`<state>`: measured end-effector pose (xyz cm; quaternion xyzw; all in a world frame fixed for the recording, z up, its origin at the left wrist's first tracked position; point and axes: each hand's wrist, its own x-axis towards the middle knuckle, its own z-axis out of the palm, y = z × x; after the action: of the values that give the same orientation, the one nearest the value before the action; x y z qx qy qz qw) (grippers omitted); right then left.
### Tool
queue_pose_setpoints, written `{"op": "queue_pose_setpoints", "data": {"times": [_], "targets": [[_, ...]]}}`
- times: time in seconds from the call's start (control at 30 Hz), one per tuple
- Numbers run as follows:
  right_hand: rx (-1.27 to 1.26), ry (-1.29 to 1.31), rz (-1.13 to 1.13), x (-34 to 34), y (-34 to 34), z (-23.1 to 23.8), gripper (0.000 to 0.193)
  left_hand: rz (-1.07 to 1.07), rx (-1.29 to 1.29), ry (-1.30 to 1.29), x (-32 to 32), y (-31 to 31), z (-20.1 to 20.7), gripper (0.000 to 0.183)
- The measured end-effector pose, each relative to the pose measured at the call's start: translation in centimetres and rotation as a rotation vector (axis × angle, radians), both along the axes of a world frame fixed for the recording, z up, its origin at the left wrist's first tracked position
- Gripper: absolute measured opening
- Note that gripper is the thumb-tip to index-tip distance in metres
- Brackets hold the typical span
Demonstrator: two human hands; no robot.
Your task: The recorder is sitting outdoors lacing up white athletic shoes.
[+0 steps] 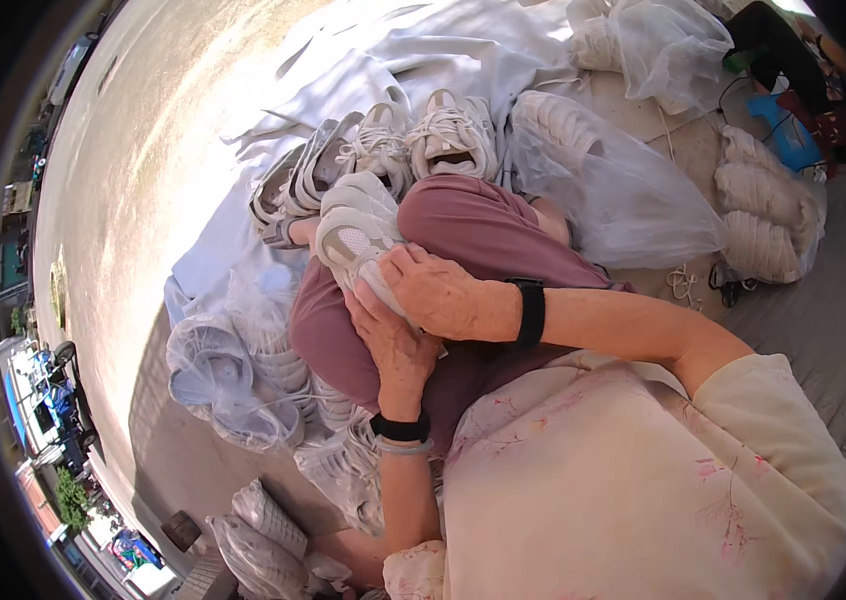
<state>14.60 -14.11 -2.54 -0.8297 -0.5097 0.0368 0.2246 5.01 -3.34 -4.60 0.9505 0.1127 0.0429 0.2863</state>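
With our left hand [393,345] and right hand [438,290] both clasped round the white sneaker [358,225], we should keep it steady, toe toward eleven o'clock.

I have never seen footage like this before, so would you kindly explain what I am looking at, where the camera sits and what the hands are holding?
There is no machine here: a person wears a wide fisheye camera on the head, looking down at their own two bare hands, so straight edges bend near the rim. The person sits with a knee raised in mauve trousers. The left hand and the right hand, both with black wristbands, together grip a pale sneaker resting on that knee. Beyond it, more pale sneakers lie on a white cloth. Clear plastic bags of shoes lie around on the ground.
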Motion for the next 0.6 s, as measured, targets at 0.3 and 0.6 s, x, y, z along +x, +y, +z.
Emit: {"op": "queue_pose_setpoints", "data": {"times": [0.3, 0.6], "targets": [[-0.060, 0.338, -0.042, 0.8, 0.3, 1.9, 0.058, 0.054, 0.070, 0.018, -0.5, 0.7, 1.1, 0.116], [-0.002, 0.314, -0.034, 0.5, -0.1, 1.3, 0.043, 0.030, 0.010, 0.028, -0.7, 0.2, 2.2, 0.114]]}}
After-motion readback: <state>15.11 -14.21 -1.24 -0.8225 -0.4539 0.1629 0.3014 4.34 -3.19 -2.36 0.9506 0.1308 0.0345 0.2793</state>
